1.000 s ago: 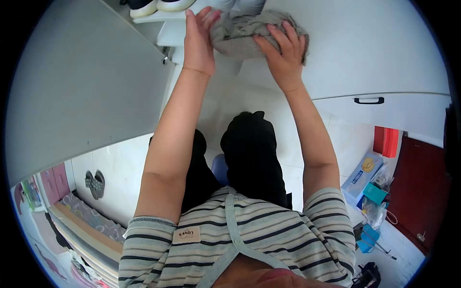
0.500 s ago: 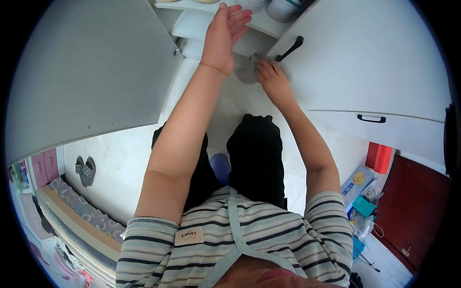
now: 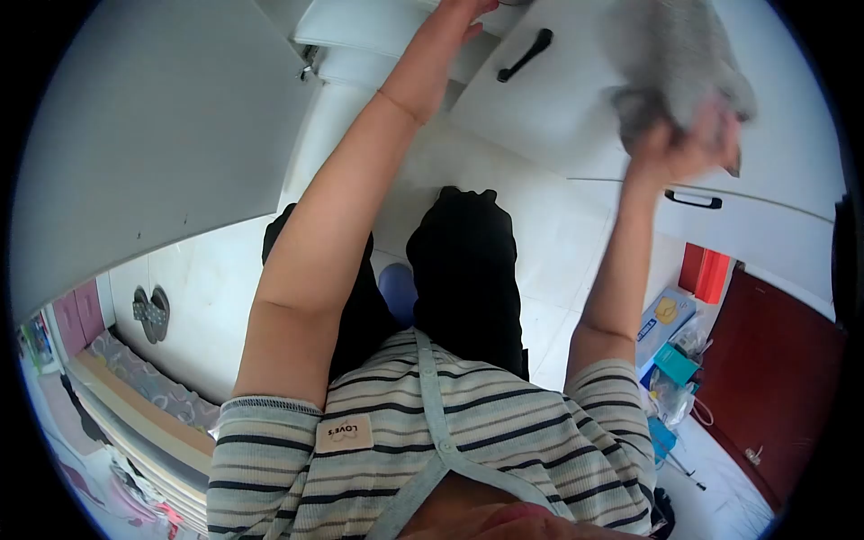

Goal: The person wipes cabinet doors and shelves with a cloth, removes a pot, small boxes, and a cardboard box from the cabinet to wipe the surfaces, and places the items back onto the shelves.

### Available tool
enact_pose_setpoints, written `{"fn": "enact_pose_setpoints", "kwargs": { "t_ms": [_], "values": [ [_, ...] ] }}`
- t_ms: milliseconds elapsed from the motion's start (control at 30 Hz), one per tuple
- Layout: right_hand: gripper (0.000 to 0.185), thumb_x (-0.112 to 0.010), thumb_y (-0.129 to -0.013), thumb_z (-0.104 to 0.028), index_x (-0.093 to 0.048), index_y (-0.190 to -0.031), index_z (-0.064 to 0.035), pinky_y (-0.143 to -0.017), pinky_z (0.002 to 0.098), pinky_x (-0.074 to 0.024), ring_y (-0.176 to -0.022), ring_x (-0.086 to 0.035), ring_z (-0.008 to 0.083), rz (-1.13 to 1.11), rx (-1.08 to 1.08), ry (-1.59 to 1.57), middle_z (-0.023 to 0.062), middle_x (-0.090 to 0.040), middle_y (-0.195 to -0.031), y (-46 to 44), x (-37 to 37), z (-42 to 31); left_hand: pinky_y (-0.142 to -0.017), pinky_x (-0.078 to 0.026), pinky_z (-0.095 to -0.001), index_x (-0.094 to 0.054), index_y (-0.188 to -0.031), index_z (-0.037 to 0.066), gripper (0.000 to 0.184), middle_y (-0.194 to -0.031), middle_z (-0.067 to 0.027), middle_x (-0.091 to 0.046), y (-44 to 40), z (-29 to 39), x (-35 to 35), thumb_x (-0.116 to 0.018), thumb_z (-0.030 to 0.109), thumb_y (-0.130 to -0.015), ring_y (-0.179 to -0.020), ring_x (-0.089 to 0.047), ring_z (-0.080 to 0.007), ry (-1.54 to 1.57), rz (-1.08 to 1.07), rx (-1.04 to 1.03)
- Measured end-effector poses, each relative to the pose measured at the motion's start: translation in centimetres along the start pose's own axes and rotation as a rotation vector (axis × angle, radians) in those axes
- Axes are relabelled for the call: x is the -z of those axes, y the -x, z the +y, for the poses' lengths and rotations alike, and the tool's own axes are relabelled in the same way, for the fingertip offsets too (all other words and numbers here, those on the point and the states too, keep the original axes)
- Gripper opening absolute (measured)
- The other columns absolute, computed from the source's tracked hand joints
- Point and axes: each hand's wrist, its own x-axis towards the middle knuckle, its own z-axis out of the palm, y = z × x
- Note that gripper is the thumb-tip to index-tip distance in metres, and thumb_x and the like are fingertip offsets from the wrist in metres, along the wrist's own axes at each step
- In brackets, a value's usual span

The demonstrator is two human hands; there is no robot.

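Observation:
A grey cloth (image 3: 688, 63), blurred by motion, hangs from my right hand (image 3: 688, 148) in front of the white cabinet door (image 3: 576, 117) on the right. The fingers of that hand are closed around the cloth. My left hand (image 3: 463, 13) reaches into the cabinet at the top edge of the view, partly cut off. Its visible fingers are apart, and nothing shows in them. Close to it are a white shelf (image 3: 360, 31) and the upper edge of the right door. A black handle (image 3: 525, 56) sits on that door.
On the left a large grey-white door (image 3: 153, 126) stands swung out. Below my right hand is a drawer with a black handle (image 3: 693, 200). Slippers (image 3: 151, 313) stand at the left. A blue box (image 3: 664, 315), bags and a dark red door (image 3: 769, 378) are at the right.
My right hand has swung up and right with the cloth, from beside the door handle to the door's front. My left hand has moved further up, partly out of view.

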Motion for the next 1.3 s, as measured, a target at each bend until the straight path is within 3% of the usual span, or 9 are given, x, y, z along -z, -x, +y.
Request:
{"fn": "enact_pose_setpoints", "kwargs": {
  "t_ms": [100, 267, 367, 533, 700, 767, 900, 1067, 1300],
  "values": [
    [0.048, -0.067, -0.067, -0.005, -0.059, -0.112, -0.0172, -0.091, 0.0431, -0.0352, -0.108, -0.045, 0.0278, -0.066, -0.17, -0.222, 0.0098, -0.05, -0.111, 6.5, -5.2, -0.7, -0.11, -0.016, -0.0364, -0.019, -0.143, 0.005, 0.069, -0.146, -0.0103, -0.026, 0.3, -0.5, -1.8, -0.026, 0.054, -0.095, -0.135, -0.023, -0.0225, -0.034, -0.117, 0.016],
    [0.039, -0.061, -0.066, -0.007, -0.064, -0.101, -0.0243, -0.092, 0.0426, -0.0365, -0.107, -0.047, 0.0274, -0.595, 0.129, -0.224, 0.0022, -0.054, -0.112, 14.7, -3.1, -2.7, -0.11, -0.015, -0.0379, -0.018, -0.144, 0.008, 0.068, -0.148, -0.0088, -0.023, 0.8, 0.5, -2.5, -0.027, 0.054, -0.094, -0.136, -0.02, -0.022, -0.107, -0.171, 0.011],
    [0.035, -0.057, -0.071, -0.005, -0.063, -0.103, -0.019, -0.092, 0.0405, -0.0383, -0.108, -0.048, 0.027, -0.69, -0.295, -0.298, 0.0065, -0.052, -0.116, 17.8, -0.5, -1.1, -0.11, -0.014, -0.0415, -0.017, -0.145, 0.01, 0.071, -0.149, -0.0086, -0.02, 0.8, 0.1, -1.9, -0.029, 0.056, -0.093, -0.137, -0.017, -0.0227, -0.094, -0.191, 0.035],
    [0.039, -0.045, -0.09, -0.007, -0.033, -0.127, -0.009, -0.092, 0.0411, -0.0428, -0.111, -0.048, 0.0263, 0.208, -1.6, -0.829, 0.0125, -0.045, -0.124, 17.5, 2.2, 1.5, -0.109, -0.014, -0.0465, -0.015, -0.145, 0.01, 0.076, -0.149, -0.0086, -0.018, 1.5, 1.7, -2.6, -0.03, 0.061, -0.09, -0.138, -0.013, -0.0252, -0.194, -0.186, 0.064],
    [0.039, -0.039, -0.095, -0.016, -0.027, -0.131, -0.0089, -0.098, 0.0417, -0.0413, -0.116, -0.046, 0.0277, 0.212, -1.696, -0.802, 0.0109, -0.043, -0.129, 26.7, -3.5, 3.2, -0.11, -0.013, -0.0449, -0.014, -0.145, 0.009, 0.079, -0.149, -0.0095, -0.018, 1.7, 2.1, -2.6, -0.032, 0.062, -0.089, -0.138, -0.013, -0.0247, -0.19, -0.196, 0.055],
    [0.039, -0.03, -0.097, -0.022, -0.031, -0.133, -0.008, -0.101, 0.0457, -0.0383, -0.12, -0.043, 0.0296, 0.265, -1.931, -1.295, 0.0114, -0.041, -0.132, 30.9, -5.7, 4.4, -0.11, -0.014, -0.0431, -0.014, -0.145, 0.008, 0.08, -0.149, -0.0099, -0.017, 1.6, 2.7, -2.8, -0.033, 0.062, -0.089, -0.138, -0.013, -0.0243, -0.191, -0.214, 0.049],
    [0.042, -0.027, -0.098, -0.028, -0.035, -0.133, -0.0064, -0.105, 0.0465, -0.0346, -0.125, -0.039, 0.0312, 0.118, -2.342, -1.262, 0.013, -0.039, -0.136, 35.3, -8.8, 2.2, -0.11, -0.014, -0.0341, -0.012, -0.144, 0.002, 0.081, -0.149, -0.0113, -0.015, 1.1, 1.8, -1.5, -0.038, 0.057, -0.091, -0.138, -0.013, -0.0225, -0.144, -0.268, -0.014],
    [0.041, -0.031, -0.098, -0.028, -0.041, -0.131, -0.0064, -0.103, 0.0458, -0.0343, -0.123, -0.041, 0.029, -0.215, -2.569, -1.307, 0.0106, -0.041, -0.137, 30.6, -12.9, -6.6, -0.111, -0.01, -0.0335, -0.009, -0.144, 0.001, 0.075, -0.15, -0.0124, -0.012, 0.3, -0.9, -0.5, -0.037, 0.049, -0.094, -0.139, -0.008, -0.0227, -0.163, -0.239, 0.087],
    [0.038, -0.036, -0.095, -0.024, -0.045, -0.126, -0.0031, -0.103, 0.0365, -0.0353, -0.121, -0.044, 0.0245, -0.429, -2.123, -1.505, 0.0111, -0.048, -0.129, 24.8, -15.3, -14.4, -0.111, -0.01, -0.033, -0.01, -0.144, 0.0, 0.073, -0.15, -0.0127, -0.012, 0.2, -0.7, -0.3, -0.037, 0.047, -0.095, -0.139, -0.007, -0.0229, -0.154, -0.249, 0.079]
  ]
}}
